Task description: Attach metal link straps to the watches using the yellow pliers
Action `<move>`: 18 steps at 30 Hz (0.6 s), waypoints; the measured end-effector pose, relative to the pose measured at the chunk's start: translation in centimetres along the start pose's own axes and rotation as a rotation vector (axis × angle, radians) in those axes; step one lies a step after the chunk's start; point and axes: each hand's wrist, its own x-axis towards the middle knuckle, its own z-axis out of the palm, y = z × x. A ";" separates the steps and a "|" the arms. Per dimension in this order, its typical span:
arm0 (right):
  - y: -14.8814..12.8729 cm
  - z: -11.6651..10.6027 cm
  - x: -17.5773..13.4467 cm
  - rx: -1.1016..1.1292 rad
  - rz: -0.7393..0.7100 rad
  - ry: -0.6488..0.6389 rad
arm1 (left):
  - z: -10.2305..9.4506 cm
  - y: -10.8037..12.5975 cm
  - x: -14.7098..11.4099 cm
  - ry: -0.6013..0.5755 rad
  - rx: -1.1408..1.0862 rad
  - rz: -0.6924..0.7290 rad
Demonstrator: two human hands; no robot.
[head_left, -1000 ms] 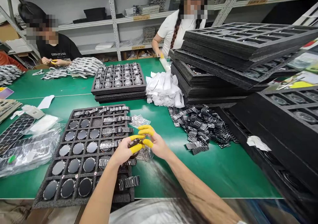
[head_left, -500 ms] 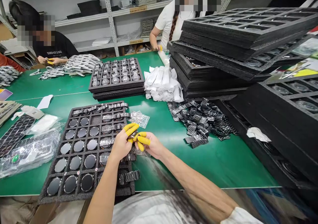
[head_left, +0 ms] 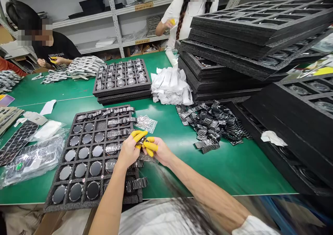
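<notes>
Yellow finger covers sit on several fingers of both hands. My left hand (head_left: 130, 149) is closed around a small shiny dark metal watch (head_left: 141, 141), mostly hidden by the fingers. My right hand (head_left: 159, 150) pinches the same watch from the other side. Both are held above the right edge of a black foam tray (head_left: 85, 205). Round dark watch heads (head_left: 80, 170) fill its left columns, one compartment (head_left: 101, 125) there being bare. Watches with black metal bands (head_left: 117, 123) lie in the right columns. Thin metal pins (head_left: 148, 158) lie beneath my hands.
Loose black watch bands (head_left: 213, 125) are heaped to the right, near tall stacks of foam trays (head_left: 234, 37). Beyond are a white wrapped pile (head_left: 170, 85) and a second watch tray (head_left: 122, 92). Plastic bags (head_left: 39, 158) lie left. Two co-workers (head_left: 58, 45) sit across the table.
My hands stay together on the watch, with only slight finger movement. The co-worker at the back has raised a hand; the view has shifted slightly.
</notes>
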 end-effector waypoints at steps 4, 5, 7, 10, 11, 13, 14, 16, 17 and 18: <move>0.3 0.3 0.0 0.082 -0.012 0.073 | 0.0 0.3 0.0 0.011 0.028 0.003; 0.4 0.3 0.0 0.095 -0.022 0.102 | 0.0 0.5 -0.1 0.007 0.021 0.018; 0.4 0.5 0.0 0.108 -0.035 0.147 | -0.2 0.8 -0.1 -0.027 -0.022 0.057; 0.3 0.7 0.0 0.114 -0.036 0.164 | -0.3 1.2 -0.1 -0.061 -0.092 0.082; 0.3 0.7 0.0 0.112 -0.037 0.164 | -0.3 1.2 -0.1 -0.052 -0.099 0.081; 0.1 0.8 -0.1 0.102 -0.038 0.155 | -0.1 1.2 0.0 -0.021 -0.107 0.086; 0.1 0.8 -0.1 0.096 -0.038 0.149 | 0.0 1.2 0.0 -0.012 -0.116 0.095; -0.1 0.8 -0.2 0.085 -0.037 0.133 | 0.2 1.1 0.2 -0.003 -0.147 0.121; -0.1 0.9 -0.2 0.081 -0.037 0.127 | 0.2 1.1 0.2 -0.002 -0.166 0.129; -0.1 0.9 -0.3 0.079 -0.039 0.121 | 0.2 1.1 0.2 -0.004 -0.186 0.130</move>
